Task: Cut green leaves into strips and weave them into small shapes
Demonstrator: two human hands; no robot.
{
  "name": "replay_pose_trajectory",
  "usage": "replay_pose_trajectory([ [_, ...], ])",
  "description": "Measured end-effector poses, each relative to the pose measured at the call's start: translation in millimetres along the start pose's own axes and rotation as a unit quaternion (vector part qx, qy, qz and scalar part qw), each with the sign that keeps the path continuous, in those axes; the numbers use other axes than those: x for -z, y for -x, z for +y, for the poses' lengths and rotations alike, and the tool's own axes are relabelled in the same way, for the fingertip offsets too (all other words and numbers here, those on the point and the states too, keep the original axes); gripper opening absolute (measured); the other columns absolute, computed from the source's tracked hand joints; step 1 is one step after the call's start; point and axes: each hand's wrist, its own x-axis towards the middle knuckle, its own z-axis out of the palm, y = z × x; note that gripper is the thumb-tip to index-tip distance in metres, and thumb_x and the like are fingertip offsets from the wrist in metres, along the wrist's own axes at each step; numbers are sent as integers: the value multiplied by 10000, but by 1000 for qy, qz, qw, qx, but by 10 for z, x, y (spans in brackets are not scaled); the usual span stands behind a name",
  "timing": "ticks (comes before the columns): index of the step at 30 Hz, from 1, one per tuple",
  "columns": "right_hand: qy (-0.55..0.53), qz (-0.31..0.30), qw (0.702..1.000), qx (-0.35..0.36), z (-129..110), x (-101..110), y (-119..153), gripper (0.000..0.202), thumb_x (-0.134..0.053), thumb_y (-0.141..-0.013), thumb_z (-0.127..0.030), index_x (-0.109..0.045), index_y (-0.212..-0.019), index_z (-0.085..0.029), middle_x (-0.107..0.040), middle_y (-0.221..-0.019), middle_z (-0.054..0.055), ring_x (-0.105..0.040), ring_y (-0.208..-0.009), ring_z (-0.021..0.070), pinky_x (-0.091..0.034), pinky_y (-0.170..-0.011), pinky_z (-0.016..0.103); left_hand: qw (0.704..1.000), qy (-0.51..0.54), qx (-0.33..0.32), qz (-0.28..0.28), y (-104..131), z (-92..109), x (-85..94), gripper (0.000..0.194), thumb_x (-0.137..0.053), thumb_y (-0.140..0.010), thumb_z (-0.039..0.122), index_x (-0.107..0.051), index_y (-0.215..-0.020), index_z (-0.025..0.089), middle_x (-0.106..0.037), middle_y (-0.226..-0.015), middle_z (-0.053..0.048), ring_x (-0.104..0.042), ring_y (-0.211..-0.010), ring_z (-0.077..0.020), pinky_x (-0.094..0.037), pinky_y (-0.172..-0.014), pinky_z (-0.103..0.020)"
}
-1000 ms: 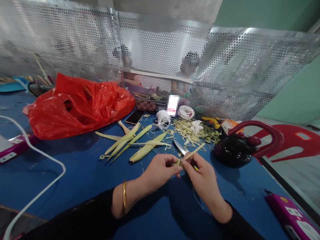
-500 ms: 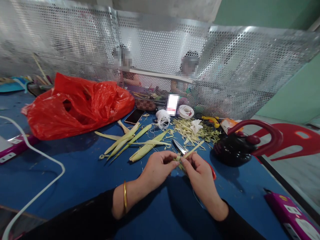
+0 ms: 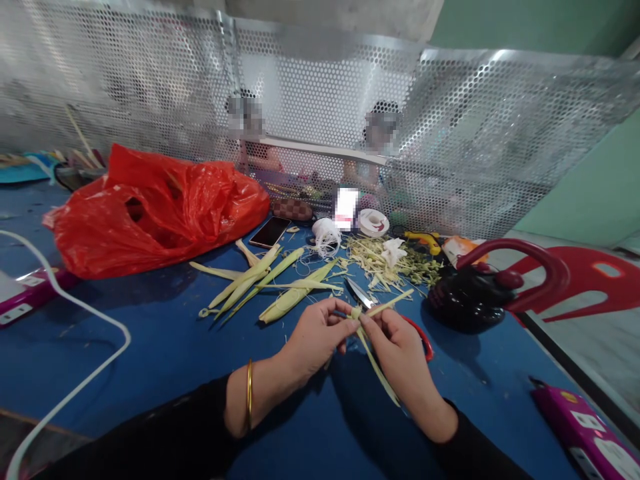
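Note:
My left hand and my right hand meet over the blue table, both pinching a small piece made of pale green husk strips. One strip hangs down between the hands; another sticks out to the upper right above my right hand. Scissors with red handles lie behind and partly under my right hand. Behind my left hand are several long pale husk leaves. A pile of husk scraps lies beyond the scissors, with a white crumpled tissue on it.
A red plastic bag fills the back left, near a phone. White string and a tape roll stand behind the scraps. A dark kettle is at right. Purple power strips lie at both sides. People sit behind a perforated metal sheet.
A long husk strip now hangs down between my hands, where it did not show before. The strip above my right hand has tilted lower. My hands have barely moved.

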Motion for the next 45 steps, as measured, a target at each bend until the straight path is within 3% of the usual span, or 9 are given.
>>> replay_pose_trajectory([
  [8,-109,-82,990,-33,-104,167,-67,251,-683,-776,-420,-614,-845,-188,-472,-546,-72,-402,-467,94,-322,-437,206,997,39,17,69,-41,92,50,166,-705,-697,191,-567,-782,156,-578,-541,59,-424,-391,-37,-293,-416,-169],
  [14,-247,-138,953,-114,-198,314,-96,210,-761,-698,-339,-747,-824,-171,-638,-649,7,-511,-509,100,-419,-497,219,998,44,18,37,-53,95,83,160,-725,-690,195,-597,-774,146,-595,-552,49,-429,-402,-39,-312,-423,-173],
  [19,-341,-120,912,-191,-235,276,-90,258,-845,-565,-264,-768,-795,-179,-719,-727,61,-637,-630,165,-497,-586,259,998,42,32,27,-42,99,85,145,-725,-686,192,-616,-770,146,-581,-543,54,-443,-412,-43,-342,-445,-174],
  [23,-299,-58,946,-115,-164,232,-91,215,-851,-589,-318,-749,-716,-178,-642,-584,6,-565,-565,134,-481,-587,254,998,57,26,18,-59,67,92,170,-749,-654,219,-628,-751,148,-619,-576,33,-442,-410,-47,-348,-445,-183],
  [26,-281,1,958,-58,-98,212,-90,195,-840,-618,-327,-711,-648,-183,-645,-683,7,-566,-672,144,-487,-653,246,998,59,22,10,-68,48,92,183,-757,-639,240,-641,-747,149,-647,-608,17,-444,-419,-49,-361,-456,-191],
  [31,-382,-2,922,-69,-96,202,-84,157,-798,-701,-332,-710,-762,-217,-685,-823,13,-632,-839,164,-505,-820,271,999,42,27,4,-64,25,71,163,-725,-624,206,-635,-738,133,-651,-590,3,-441,-428,-50,-343,-449,-188],
  [35,-428,32,899,-87,-126,207,-96,183,-796,-710,-340,-707,-824,-227,-670,-745,-3,-640,-731,143,-525,-743,265,999,35,28,-3,-72,-17,64,205,-728,-609,222,-623,-760,131,-659,-597,-5,-435,-426,-53,-339,-445,-194],
  [40,-335,95,936,-43,-107,196,-85,227,-737,-765,-429,-726,-827,-211,-608,-616,-22,-552,-606,117,-490,-643,240,999,27,29,-13,-70,-28,69,245,-747,-600,269,-630,-764,130,-662,-613,-8,-437,-424,-52,-339,-449,-199],
  [45,-204,94,974,-18,-59,205,-60,245,-716,-776,-424,-736,-867,-197,-625,-612,-3,-566,-634,155,-473,-654,280,999,31,26,-10,-63,-8,68,237,-745,-590,261,-642,-758,129,-644,-600,3,-429,-425,-52,-337,-449,-200],
])
